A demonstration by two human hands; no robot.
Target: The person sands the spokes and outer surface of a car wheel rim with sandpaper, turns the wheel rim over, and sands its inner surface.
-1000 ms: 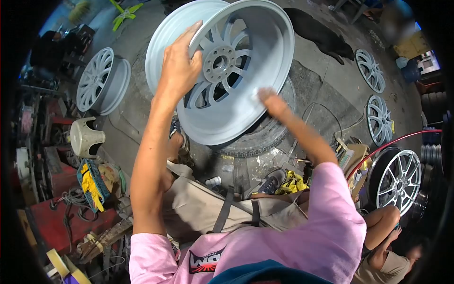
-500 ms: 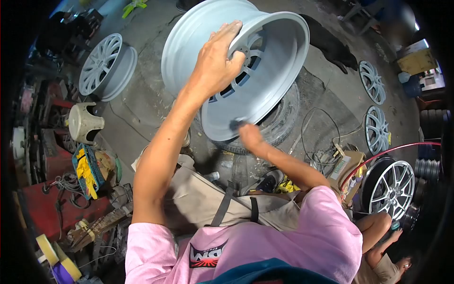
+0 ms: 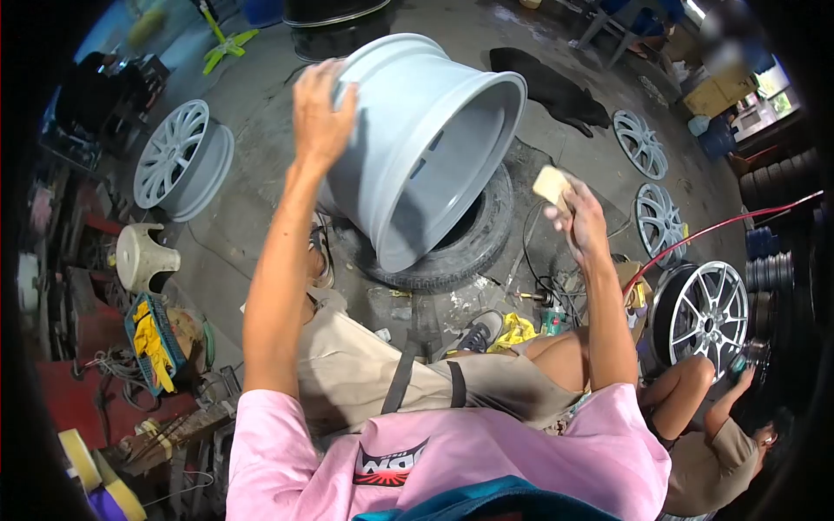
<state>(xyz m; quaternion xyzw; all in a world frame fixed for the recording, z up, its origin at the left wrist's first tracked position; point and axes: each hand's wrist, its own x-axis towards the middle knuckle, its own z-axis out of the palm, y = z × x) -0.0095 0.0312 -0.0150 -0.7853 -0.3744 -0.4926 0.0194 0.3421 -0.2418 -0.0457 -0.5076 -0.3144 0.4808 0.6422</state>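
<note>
A grey wheel rim (image 3: 391,95) leans at a tilt on a black tyre (image 3: 473,252) lying on the floor. My left hand (image 3: 321,113) grips its left edge, thumb against the barrel; the fingertips are slightly blurred and partly out of sight behind the edge. To the right of the rim and apart from it, my right hand (image 3: 584,221) is raised, its fingers closed on a small pale sponge block (image 3: 550,187). The spoked face of the rim is turned away from me.
Another grey rim (image 3: 178,161) and a cream stool (image 3: 148,258) stand at left. A black dog (image 3: 552,91) lies beyond the tyre. Two spoked wheel faces (image 3: 640,143) and a silver wheel (image 3: 708,321) are at right, near a red hose (image 3: 721,230) and a crouching person (image 3: 717,451).
The rim has swung round, its open side now more to the right. My left hand has shifted left to its other edge. My right hand has left the rim's lower lip and risen rightward.
</note>
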